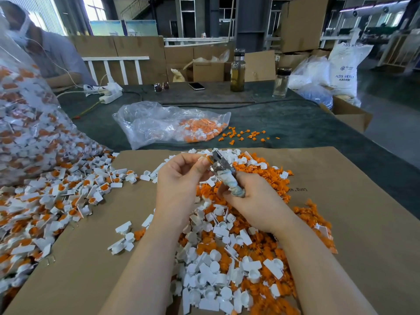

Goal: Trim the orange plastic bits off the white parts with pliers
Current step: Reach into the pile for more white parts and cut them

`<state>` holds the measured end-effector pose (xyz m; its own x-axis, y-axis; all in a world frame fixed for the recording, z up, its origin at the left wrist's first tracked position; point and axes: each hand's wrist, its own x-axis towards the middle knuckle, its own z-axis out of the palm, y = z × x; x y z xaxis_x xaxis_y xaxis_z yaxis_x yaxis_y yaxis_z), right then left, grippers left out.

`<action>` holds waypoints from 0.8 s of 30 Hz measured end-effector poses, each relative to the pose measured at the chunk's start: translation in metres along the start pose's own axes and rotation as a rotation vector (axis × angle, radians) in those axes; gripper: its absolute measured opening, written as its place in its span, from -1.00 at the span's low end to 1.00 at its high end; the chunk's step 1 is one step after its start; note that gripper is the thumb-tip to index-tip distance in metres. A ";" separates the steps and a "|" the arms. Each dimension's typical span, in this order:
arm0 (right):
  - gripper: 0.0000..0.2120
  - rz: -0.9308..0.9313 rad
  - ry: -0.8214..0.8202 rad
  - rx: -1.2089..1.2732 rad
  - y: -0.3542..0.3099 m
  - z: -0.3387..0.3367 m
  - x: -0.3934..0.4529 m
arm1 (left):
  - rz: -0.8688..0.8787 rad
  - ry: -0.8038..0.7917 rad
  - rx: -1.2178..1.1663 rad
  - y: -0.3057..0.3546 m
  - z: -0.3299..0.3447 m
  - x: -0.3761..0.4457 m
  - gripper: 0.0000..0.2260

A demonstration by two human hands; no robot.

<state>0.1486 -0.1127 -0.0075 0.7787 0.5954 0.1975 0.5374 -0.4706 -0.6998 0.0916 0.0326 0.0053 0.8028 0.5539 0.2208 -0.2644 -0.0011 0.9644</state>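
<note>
Mid-trim: left hand pinches a part at 12 o'clock, right hand grips the pliers biting its orange bit; next, probably a squeeze to sever.

Metal pliers, handles wrapped in worn cloth tape, tilt up above the cardboard sheet, jaws at a small orange-and-white part. Trimmed white parts and orange bits lie heaped on the sheet; untrimmed parts spill across its left edge.
</note>
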 end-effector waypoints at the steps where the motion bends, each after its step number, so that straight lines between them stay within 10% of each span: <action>1: -0.91 0.002 0.014 -0.043 0.000 0.001 0.000 | -0.068 0.019 -0.047 -0.001 -0.002 0.002 -0.95; 8: -0.91 0.018 0.172 -0.123 0.006 0.001 0.000 | -0.558 0.479 -0.652 0.000 -0.049 0.027 -0.88; 24: -0.80 0.030 0.200 -0.196 0.010 0.001 0.000 | -0.255 0.872 -1.241 -0.008 -0.105 0.040 -0.68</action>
<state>0.1535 -0.1168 -0.0147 0.8333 0.4482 0.3237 0.5502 -0.6148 -0.5650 0.0697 0.1419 -0.0092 0.4589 0.7318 -0.5039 -0.7926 0.5935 0.1401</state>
